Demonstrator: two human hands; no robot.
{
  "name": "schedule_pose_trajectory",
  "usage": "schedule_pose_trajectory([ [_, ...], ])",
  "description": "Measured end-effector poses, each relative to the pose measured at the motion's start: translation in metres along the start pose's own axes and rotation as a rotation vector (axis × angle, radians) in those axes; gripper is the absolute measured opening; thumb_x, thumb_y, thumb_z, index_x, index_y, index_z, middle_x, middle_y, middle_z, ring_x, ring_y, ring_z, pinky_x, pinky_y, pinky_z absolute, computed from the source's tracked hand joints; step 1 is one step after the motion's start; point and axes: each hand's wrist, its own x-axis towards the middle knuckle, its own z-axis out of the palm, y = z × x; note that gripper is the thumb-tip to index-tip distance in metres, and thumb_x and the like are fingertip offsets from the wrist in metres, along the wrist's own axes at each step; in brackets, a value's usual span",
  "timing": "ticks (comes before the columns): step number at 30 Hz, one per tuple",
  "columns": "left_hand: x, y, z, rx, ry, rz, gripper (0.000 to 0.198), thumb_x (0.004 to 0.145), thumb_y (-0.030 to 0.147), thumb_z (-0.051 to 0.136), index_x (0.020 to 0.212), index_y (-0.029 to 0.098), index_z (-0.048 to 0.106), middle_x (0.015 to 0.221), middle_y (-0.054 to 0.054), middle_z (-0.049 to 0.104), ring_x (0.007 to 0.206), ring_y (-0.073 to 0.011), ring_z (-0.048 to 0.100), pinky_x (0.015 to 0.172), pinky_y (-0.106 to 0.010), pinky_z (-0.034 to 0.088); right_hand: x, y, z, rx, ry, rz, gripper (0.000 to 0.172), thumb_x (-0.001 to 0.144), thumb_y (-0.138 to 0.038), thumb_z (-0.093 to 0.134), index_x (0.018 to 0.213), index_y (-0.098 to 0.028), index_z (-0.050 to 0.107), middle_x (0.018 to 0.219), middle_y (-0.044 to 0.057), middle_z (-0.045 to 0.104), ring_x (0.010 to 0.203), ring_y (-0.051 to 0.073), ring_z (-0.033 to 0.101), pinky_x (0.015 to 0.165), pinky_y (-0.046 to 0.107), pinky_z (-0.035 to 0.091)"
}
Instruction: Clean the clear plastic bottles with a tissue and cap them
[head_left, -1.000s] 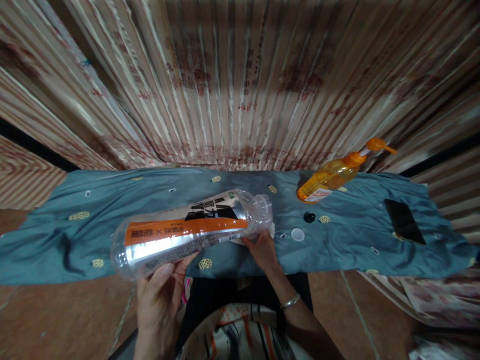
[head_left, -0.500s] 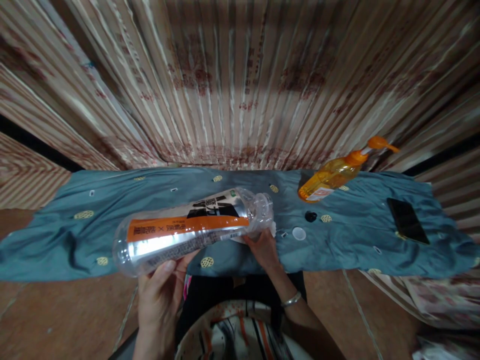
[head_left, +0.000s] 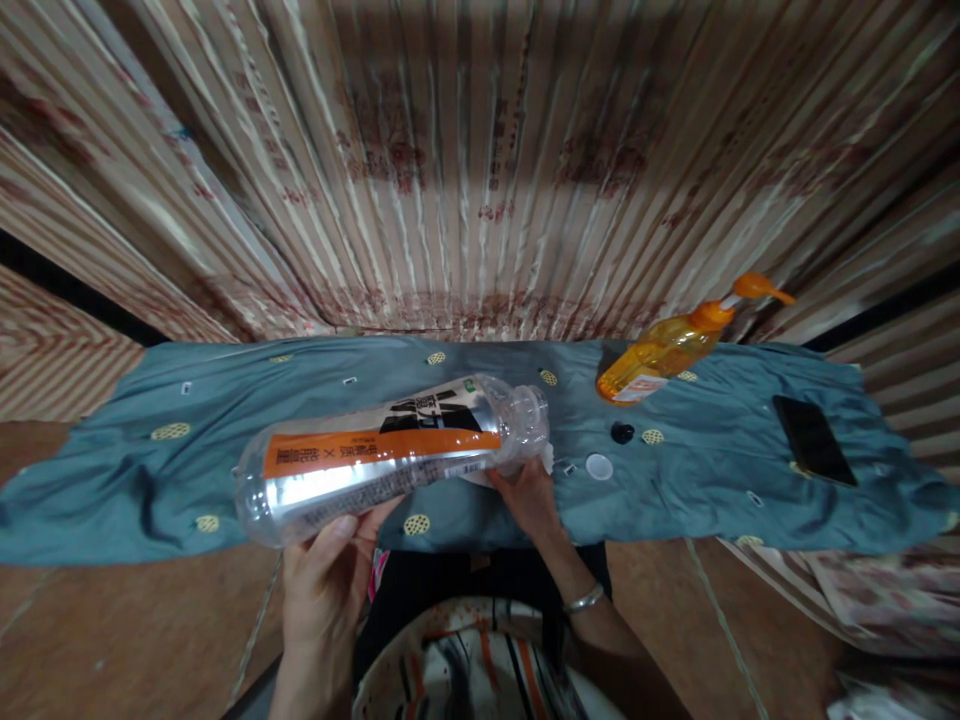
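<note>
My left grip cups the clear bottle from below; right grip pinches a white scrap at its neck

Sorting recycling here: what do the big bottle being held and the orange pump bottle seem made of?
The big bottle looks like thin clear plastic, glossy: the cloth shows through it and light glints along it; its label seems printed film. The pump bottle seems translucent orange plastic, its pump head opaque.
</note>
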Motion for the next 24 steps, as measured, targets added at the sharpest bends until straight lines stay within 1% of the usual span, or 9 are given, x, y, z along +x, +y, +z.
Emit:
schedule_pose_trajectory([
  [3,0.001,0.001,0.002,-0.009,0.008,-0.003,0.085,0.038,0.033,0.116,0.118,0.036,0.088,0.093,0.002,0.088,0.092,-0.0304,0.086,0.087,-0.052,0.078,0.0,0.0,-0.002,0.004,-0.013,-0.001,0.044,0.079,-0.036,0.087,0.117,-0.024,0.067,0.119,0.018,0.084,0.12,0.043,0.083,0.101,0.06,0.069],
  [6,0.001,0.003,0.006,-0.023,0.031,0.001,0.087,0.029,0.037,0.118,0.111,0.036,0.089,0.082,0.005,0.084,0.08,-0.0261,0.084,0.075,-0.044,0.078,0.0,0.0,-0.002,0.017,-0.016,0.006,0.044,0.079,-0.036,0.088,0.116,-0.024,0.067,0.12,0.019,0.084,0.121,0.044,0.083,0.103,0.062,0.069],
  [9,0.001,0.004,0.01,-0.013,0.043,-0.008,0.09,0.021,0.04,0.119,0.106,0.037,0.089,0.077,0.006,0.082,0.077,-0.0257,0.084,0.069,-0.04,0.077,0.001,0.0,-0.002,0.03,-0.018,0.01,0.044,0.079,-0.036,0.088,0.116,-0.024,0.068,0.12,0.018,0.084,0.122,0.045,0.082,0.103,0.062,0.069],
  [13,0.0,0.005,0.011,0.01,0.067,-0.017,0.086,0.019,0.042,0.119,0.099,0.033,0.089,0.075,0.005,0.081,0.08,-0.0272,0.084,0.07,-0.04,0.077,0.001,0.0,-0.002,0.027,-0.022,0.009,0.045,0.079,-0.033,0.089,0.118,-0.024,0.07,0.121,0.018,0.084,0.123,0.044,0.082,0.103,0.062,0.069],
  [16,0.0,0.006,0.011,0.006,0.087,-0.024,0.086,0.016,0.043,0.119,0.096,0.031,0.089,0.076,0.003,0.082,0.079,-0.0276,0.084,0.07,-0.041,0.078,0.0,0.0,-0.002,0.021,-0.011,-0.008,0.046,0.079,-0.031,0.089,0.12,-0.025,0.07,0.12,0.015,0.085,0.121,0.042,0.083,0.103,0.06,0.069],
  [20,0.001,0.005,0.008,0.001,0.1,-0.037,0.09,0.015,0.042,0.118,0.099,0.03,0.09,0.078,0.002,0.083,0.081,-0.0274,0.083,0.071,-0.04,0.077,-0.001,-0.001,-0.002,0.023,0.0,-0.019,0.044,0.079,-0.028,0.089,0.119,-0.025,0.07,0.119,0.015,0.085,0.12,0.042,0.083,0.102,0.059,0.069],
  [24,0.001,0.003,0.005,0.019,0.094,-0.038,0.093,0.018,0.044,0.119,0.105,0.031,0.089,0.081,0.002,0.084,0.086,-0.0286,0.083,0.081,-0.047,0.078,-0.001,-0.002,-0.002,0.01,-0.003,-0.005,0.043,0.079,-0.026,0.089,0.117,-0.024,0.07,0.12,0.015,0.085,0.121,0.042,0.083,0.103,0.059,0.07],
])
